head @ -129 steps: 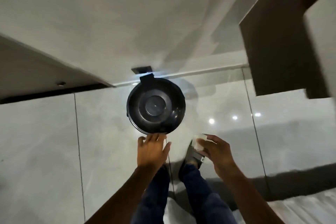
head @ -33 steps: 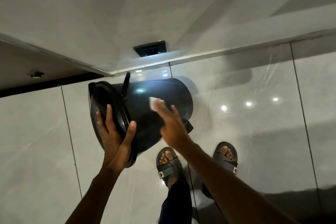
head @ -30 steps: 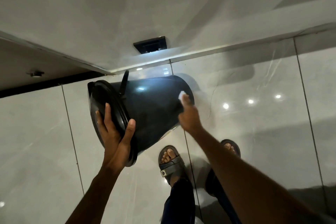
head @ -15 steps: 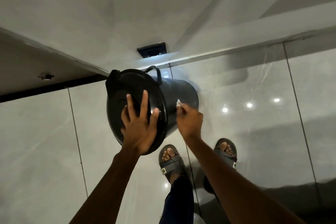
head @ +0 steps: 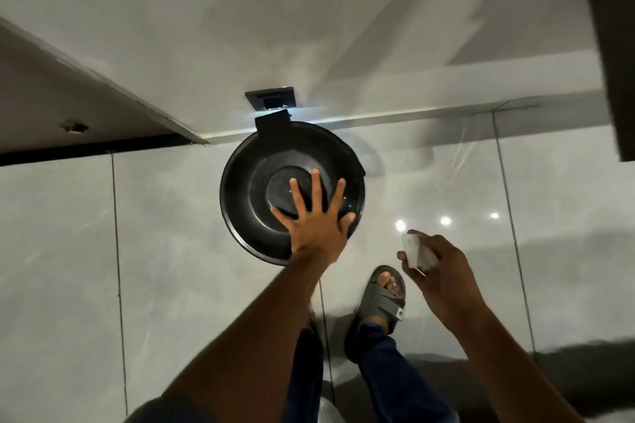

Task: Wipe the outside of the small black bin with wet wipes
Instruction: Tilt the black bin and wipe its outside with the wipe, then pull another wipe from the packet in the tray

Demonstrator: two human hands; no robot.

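Glossy grey tiled floor (head: 171,268) with thin dark grout lines and three small ceiling-light reflections (head: 445,220), meeting a pale plastered wall (head: 309,10) along a light skirting (head: 446,112); a black wall plate (head: 270,97) low on the wall, a dark panel (head: 611,45) at right.

Glossy pale grey tiled floor (head: 144,251), crossed by thin dark grout lines and dotted with small round light reflections at the right. Standing upright on it, close to the base of the light wall (head: 240,10), a small black bin (head: 251,189) with its round lid shut, seen from straight above. Just nearer than the bin, a foot in a grey strapped sandal (head: 383,299) planted flat on the tiles, toes toward the bin. Along the left, a dark strip where floor meets wall. Lower right, a broad dark shadow band across the tiles.
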